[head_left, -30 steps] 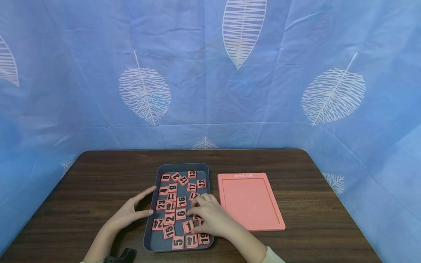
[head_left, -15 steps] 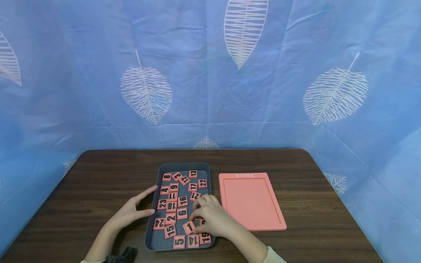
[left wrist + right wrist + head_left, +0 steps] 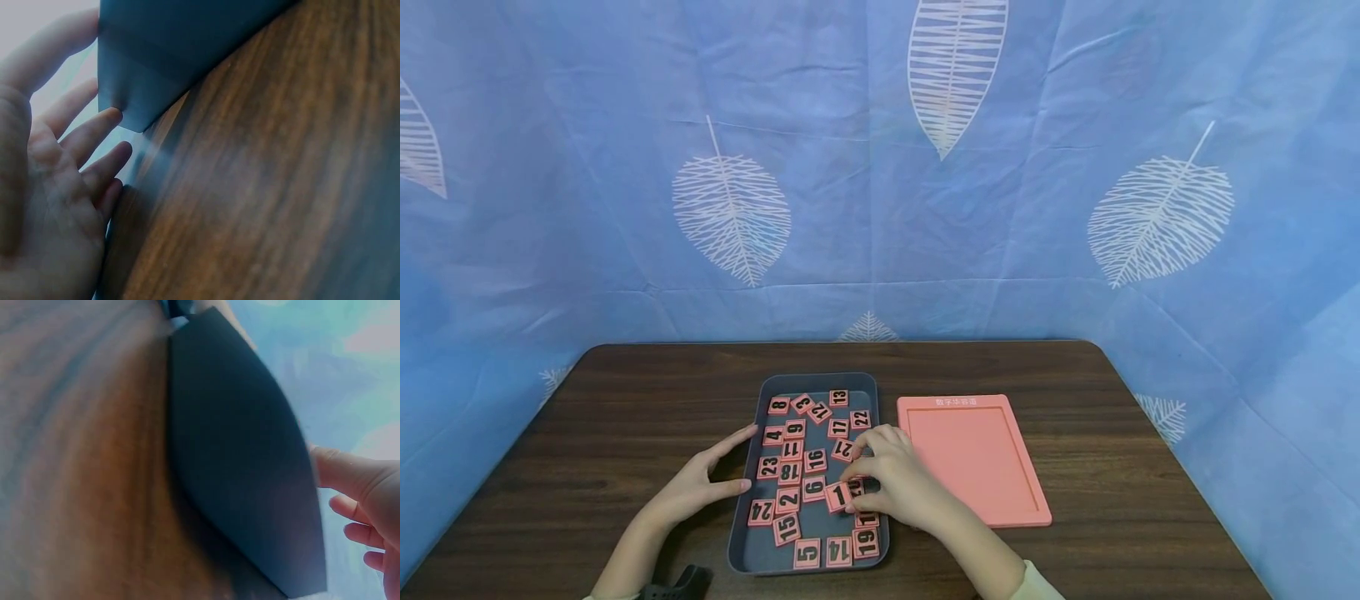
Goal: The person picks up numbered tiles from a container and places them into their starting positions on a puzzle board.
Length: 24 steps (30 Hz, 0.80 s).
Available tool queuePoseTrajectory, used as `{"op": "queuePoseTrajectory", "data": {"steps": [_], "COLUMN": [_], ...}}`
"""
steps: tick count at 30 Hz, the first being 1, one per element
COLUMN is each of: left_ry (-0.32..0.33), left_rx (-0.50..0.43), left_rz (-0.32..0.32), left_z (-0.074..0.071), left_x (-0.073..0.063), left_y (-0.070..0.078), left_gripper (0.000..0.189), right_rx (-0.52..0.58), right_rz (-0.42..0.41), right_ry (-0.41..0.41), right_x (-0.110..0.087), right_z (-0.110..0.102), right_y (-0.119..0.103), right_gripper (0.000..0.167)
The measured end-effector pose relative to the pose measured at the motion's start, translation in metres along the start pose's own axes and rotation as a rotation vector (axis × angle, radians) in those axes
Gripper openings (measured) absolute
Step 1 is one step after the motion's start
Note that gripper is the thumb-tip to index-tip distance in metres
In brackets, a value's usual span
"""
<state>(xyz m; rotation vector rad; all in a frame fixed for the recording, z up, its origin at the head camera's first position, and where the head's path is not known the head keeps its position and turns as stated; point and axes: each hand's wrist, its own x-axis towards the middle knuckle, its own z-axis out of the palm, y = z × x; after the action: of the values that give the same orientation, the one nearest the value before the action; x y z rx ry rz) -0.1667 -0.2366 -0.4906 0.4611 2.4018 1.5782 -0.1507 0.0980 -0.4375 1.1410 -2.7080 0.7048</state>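
Note:
A dark grey tray (image 3: 747, 546) holds several pink number tiles with black digits. My right hand (image 3: 898, 483) is over its right side and pinches the tile marked 1 (image 3: 837, 497) between thumb and fingers, partly covering tiles beneath. In the right wrist view the tray's side wall (image 3: 244, 456) hides the tile, while the right hand (image 3: 381, 500) shows behind it. My left hand (image 3: 700, 483) has its fingers and thumb spread against the tray's left wall. Its fingertips (image 3: 111, 115) appear at that wall in the left wrist view.
To the right of the tray lies a pink frame board (image 3: 973, 462) with a raised rim and white lettering along its far edge. Both stand on a dark wood table (image 3: 1112, 500). A blue curtain (image 3: 865, 208) with white leaf prints hangs behind it.
The right hand has taken tile 1 and shifted it slightly right and away from the tray's near edge, uncovering tile 19. The left hand stays at the tray's wall.

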Motion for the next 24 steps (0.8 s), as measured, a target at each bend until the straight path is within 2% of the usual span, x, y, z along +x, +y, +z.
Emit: {"op": "queuePoseTrajectory", "data": {"steps": [8, 24], "left_ry": [-0.001, 0.005], "left_rx": [-0.011, -0.009], "left_rz": [0.0, 0.011], "left_z": [0.0, 0.0], "left_x": [0.0, 0.0], "left_y": [-0.001, -0.001], "left_gripper": [0.072, 0.074], "right_rx": [-0.009, -0.037], "right_rz": [0.018, 0.159], "right_ry": [0.086, 0.224], "right_x": [-0.001, -0.008], "right_z": [-0.015, -0.041], "right_y": [0.014, 0.053], "right_gripper": [0.026, 0.027]}}
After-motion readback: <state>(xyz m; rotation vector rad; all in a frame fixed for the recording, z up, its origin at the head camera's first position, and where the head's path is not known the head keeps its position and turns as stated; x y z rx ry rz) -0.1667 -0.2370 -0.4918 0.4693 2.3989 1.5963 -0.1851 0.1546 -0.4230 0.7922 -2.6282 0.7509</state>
